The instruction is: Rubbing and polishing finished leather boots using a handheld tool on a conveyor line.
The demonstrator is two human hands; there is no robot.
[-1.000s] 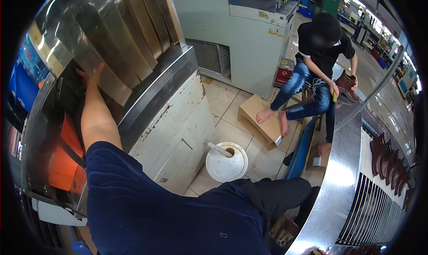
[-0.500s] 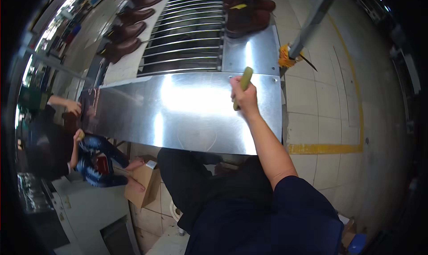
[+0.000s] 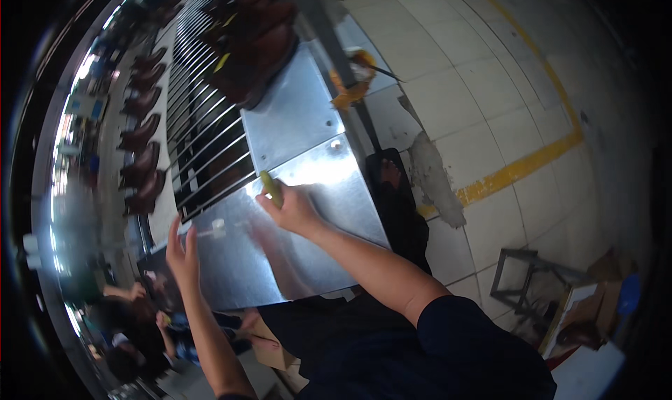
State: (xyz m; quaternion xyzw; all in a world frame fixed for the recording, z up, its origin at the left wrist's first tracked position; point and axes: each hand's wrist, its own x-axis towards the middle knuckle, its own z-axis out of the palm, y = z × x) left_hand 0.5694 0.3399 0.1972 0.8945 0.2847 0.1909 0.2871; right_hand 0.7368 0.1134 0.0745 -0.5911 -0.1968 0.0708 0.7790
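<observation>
Half a second earlier only our right hand (image 3: 294, 211) was on the steel worktop (image 3: 280, 260), fingers closed around a yellow-green marker (image 3: 271, 188). Our left hand (image 3: 182, 249) had joined it, fingers spread open by a small white piece (image 3: 218, 226); brown shoes (image 3: 143, 165) sat beyond.

Right hand (image 3: 294, 209) closed in a fist, forearm stretching in from five o'clock; left hand (image 3: 182, 254) flat, fingers extended toward twelve o'clock, forearm rising from six o'clock.
</observation>
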